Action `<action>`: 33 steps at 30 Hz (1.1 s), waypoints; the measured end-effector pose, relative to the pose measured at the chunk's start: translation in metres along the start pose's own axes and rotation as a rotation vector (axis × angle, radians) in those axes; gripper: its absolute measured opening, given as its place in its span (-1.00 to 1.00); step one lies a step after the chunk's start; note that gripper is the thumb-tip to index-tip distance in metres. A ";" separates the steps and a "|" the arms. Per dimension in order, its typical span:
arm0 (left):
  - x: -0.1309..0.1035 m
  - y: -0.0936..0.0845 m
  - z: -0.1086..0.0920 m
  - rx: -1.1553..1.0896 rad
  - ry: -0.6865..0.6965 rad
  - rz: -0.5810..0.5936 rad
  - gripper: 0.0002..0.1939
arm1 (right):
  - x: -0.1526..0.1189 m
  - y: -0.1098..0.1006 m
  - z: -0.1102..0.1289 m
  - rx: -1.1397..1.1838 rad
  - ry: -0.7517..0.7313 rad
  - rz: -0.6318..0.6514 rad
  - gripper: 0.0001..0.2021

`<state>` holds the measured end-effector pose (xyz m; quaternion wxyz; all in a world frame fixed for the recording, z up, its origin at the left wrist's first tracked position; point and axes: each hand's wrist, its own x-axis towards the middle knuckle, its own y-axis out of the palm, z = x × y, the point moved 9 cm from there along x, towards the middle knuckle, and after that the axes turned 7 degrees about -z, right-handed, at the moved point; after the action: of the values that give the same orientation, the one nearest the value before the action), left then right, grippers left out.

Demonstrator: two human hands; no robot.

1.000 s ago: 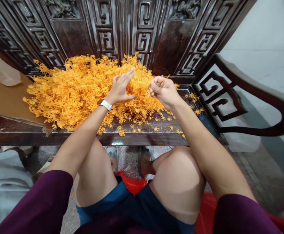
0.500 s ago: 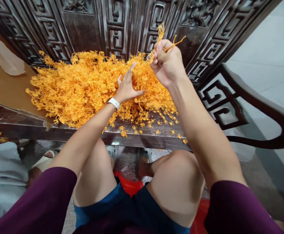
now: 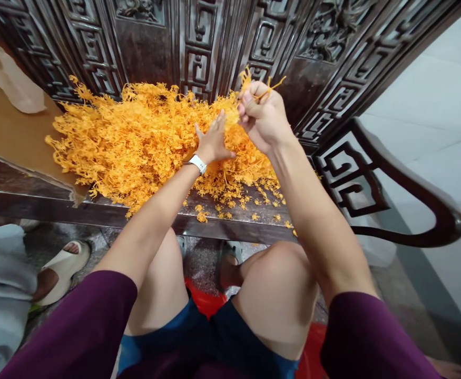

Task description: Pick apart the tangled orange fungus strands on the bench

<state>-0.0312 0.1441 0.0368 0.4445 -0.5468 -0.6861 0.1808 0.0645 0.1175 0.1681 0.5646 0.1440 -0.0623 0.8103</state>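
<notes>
A large heap of orange, thin-branched pieces (image 3: 135, 142) lies on a dark wooden bench (image 3: 230, 227) against its carved back. My left hand (image 3: 213, 143), with a white band at the wrist, is spread over the right part of the heap, fingers apart and nothing gripped. Up and to its right, my right hand (image 3: 264, 113) pinches a few orange strands (image 3: 245, 79) that stick out above its fingers. Small loose orange bits (image 3: 202, 216) are scattered along the bench's front.
A cardboard piece (image 3: 15, 131) with whitish plastic lies left of the heap. The curved wooden armrest (image 3: 412, 179) stands at the right. Another person's sandalled foot (image 3: 62, 268) and grey clothing show at lower left. Below me is something red (image 3: 204, 301).
My right hand has come down and left with the strands, closer to my left hand. My left hand has shifted slightly right over the heap. The view has moved a little.
</notes>
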 end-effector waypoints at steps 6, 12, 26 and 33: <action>-0.017 0.026 -0.011 -0.071 0.168 0.020 0.49 | 0.001 -0.079 -0.048 -0.065 0.127 -0.165 -0.62; -0.027 -0.006 -0.041 -0.151 0.256 -0.007 0.25 | -0.028 -0.104 -0.071 -0.029 0.155 -0.157 -0.57; -0.013 -0.027 -0.038 -0.539 0.066 -0.247 -0.30 | -0.039 -0.081 -0.058 -0.486 -0.133 0.004 -0.21; 0.000 -0.017 0.004 -0.650 -0.121 -0.256 -0.27 | -0.064 -0.055 -0.081 -1.125 -0.316 0.248 -0.23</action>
<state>-0.0449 0.1389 0.0468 0.2249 -0.5575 -0.7959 -0.0724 0.1229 0.1011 0.0687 0.4395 -0.0666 -0.5815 0.6814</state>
